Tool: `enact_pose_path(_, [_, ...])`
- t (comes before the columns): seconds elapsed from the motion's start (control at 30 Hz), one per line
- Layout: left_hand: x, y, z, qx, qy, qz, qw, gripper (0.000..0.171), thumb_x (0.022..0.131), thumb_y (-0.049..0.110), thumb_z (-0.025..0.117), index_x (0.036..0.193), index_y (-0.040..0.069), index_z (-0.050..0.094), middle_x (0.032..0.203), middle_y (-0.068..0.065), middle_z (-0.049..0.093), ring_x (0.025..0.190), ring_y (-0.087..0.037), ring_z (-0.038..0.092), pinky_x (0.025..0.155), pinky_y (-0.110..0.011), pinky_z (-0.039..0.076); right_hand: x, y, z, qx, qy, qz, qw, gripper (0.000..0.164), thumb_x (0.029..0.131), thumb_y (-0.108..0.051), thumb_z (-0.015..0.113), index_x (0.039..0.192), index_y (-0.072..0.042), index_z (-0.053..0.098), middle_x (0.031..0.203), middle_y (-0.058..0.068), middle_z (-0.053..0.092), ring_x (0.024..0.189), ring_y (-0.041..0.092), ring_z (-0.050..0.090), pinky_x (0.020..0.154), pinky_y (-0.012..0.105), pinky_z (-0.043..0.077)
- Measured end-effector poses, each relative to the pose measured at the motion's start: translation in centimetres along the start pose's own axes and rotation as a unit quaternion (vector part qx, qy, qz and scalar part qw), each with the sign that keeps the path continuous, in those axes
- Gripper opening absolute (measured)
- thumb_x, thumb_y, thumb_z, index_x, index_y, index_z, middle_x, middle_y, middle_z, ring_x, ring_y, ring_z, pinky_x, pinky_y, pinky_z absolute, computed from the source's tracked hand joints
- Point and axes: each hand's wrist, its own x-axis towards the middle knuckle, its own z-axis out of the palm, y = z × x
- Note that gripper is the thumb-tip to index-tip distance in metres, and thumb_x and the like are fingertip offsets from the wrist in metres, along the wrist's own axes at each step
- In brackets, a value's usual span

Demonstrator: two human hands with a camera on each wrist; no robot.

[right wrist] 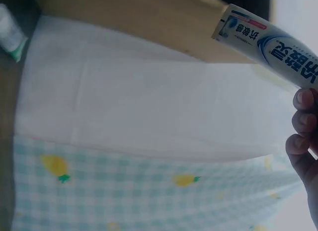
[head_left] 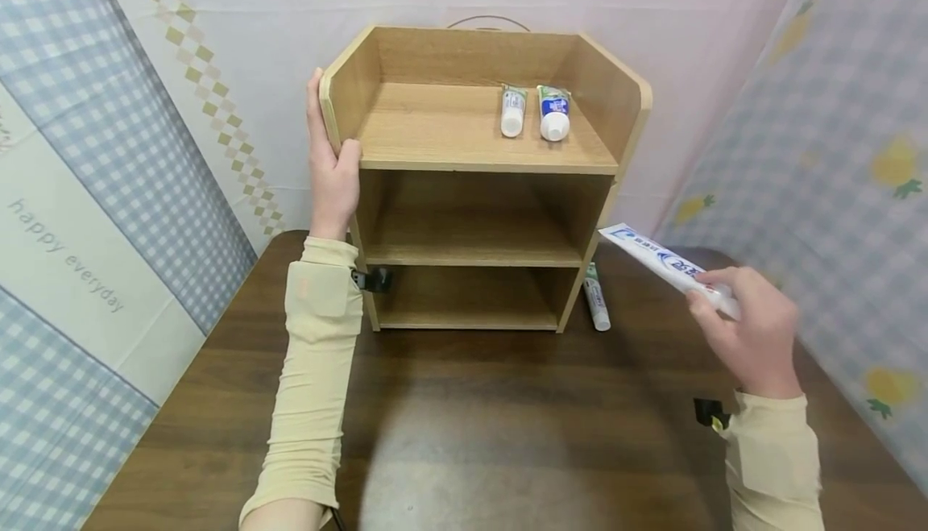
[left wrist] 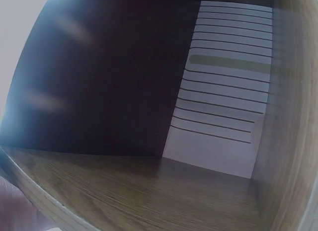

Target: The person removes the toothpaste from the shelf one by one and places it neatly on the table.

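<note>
My left hand (head_left: 335,180) grips the left side panel of a small wooden shelf (head_left: 489,167), thumb on the inner front edge and fingers behind the panel. Out to the right of the shelf, my right hand (head_left: 754,325) pinches a white and blue toothpaste tube (head_left: 660,263) near its cap end, its flat end pointing toward the shelf. That tube also shows in the right wrist view, with blue lettering. On the top board lie a small white tube (head_left: 512,112) and a blue and white tube (head_left: 554,114), caps facing forward.
A green and white tube (head_left: 598,299) lies on the dark wooden table (head_left: 464,418), beside the shelf's lower right side. Below the top board are two compartments (head_left: 482,217). Patterned cloths (head_left: 819,152) hang behind and at both sides.
</note>
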Motion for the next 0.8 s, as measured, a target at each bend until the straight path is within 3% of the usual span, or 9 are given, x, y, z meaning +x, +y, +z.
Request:
enact_pose_path(0.17, [0.1, 0.1, 0.0, -0.003, 0.002, 0.004, 1.0, 0.082, 0.08, -0.01, 0.034, 0.156, 0.017, 0.016, 0.162, 0.007, 0.02, 0.136, -0.007, 0.033, 0.111, -0.025, 0.029, -0.3, 1.5, 0.3, -0.031, -0.011, 0.025, 0.999, 0.037, 0.078, -0.026, 0.058, 0.087, 0.009, 0.067, 0.072, 0.024, 0.063, 0.07, -0.008, 0.031, 0.056, 0.025, 0.026])
enact_pose_path(0.4, [0.2, 0.3, -0.1, -0.002, 0.003, 0.005, 1.0, 0.082, 0.08, -0.01, 0.033, 0.156, 0.017, 0.016, 0.162, 0.006, 0.021, 0.136, -0.007, 0.034, 0.111, -0.025, 0.029, -0.5, 2.7, 0.6, -0.072, -0.048, 0.058, 0.995, 0.025, 0.074, -0.017, 0.062, 0.087, 0.004, 0.066, 0.072, 0.02, 0.063, 0.059, 0.015, 0.042, 0.05, 0.026, 0.025])
enact_pose_path(0.5, [0.2, 0.4, -0.1, 0.003, 0.004, 0.006, 1.0, 0.082, 0.08, -0.009, 0.034, 0.156, 0.017, 0.016, 0.162, 0.006, 0.02, 0.136, -0.007, 0.034, 0.111, -0.025, 0.029, -0.6, 3.4, 1.1, -0.092, -0.087, 0.07, 0.99, 0.023, 0.075, -0.018, 0.062, 0.089, 0.0, 0.065, 0.068, 0.018, 0.062, 0.054, 0.022, 0.044, 0.045, 0.028, 0.023])
enact_pose_path(0.6, [0.1, 0.3, -0.1, 0.006, 0.005, 0.006, 1.0, 0.082, 0.08, -0.01, 0.034, 0.156, 0.017, 0.017, 0.162, 0.006, 0.021, 0.135, -0.007, 0.034, 0.111, -0.026, 0.03, -1.2, 4.4, 1.6, -0.102, -0.137, 0.092, 0.981, 0.02, 0.078, -0.017, 0.062, 0.092, -0.004, 0.063, 0.064, 0.016, 0.058, 0.05, 0.021, 0.041, 0.045, 0.029, 0.022])
enact_pose_path(0.8, [0.0, 0.0, 0.0, 0.009, 0.003, 0.0, 1.0, 0.082, 0.081, -0.01, 0.034, 0.156, 0.018, 0.017, 0.161, 0.006, 0.022, 0.133, -0.008, 0.036, 0.109, -0.027, 0.032, -2.9, 6.3, 2.3, -0.116, -0.24, 0.124, 0.956, 0.014, 0.084, -0.017, 0.062, 0.095, -0.009, 0.058, 0.059, 0.008, 0.054, 0.049, 0.016, 0.037, 0.045, 0.03, 0.024])
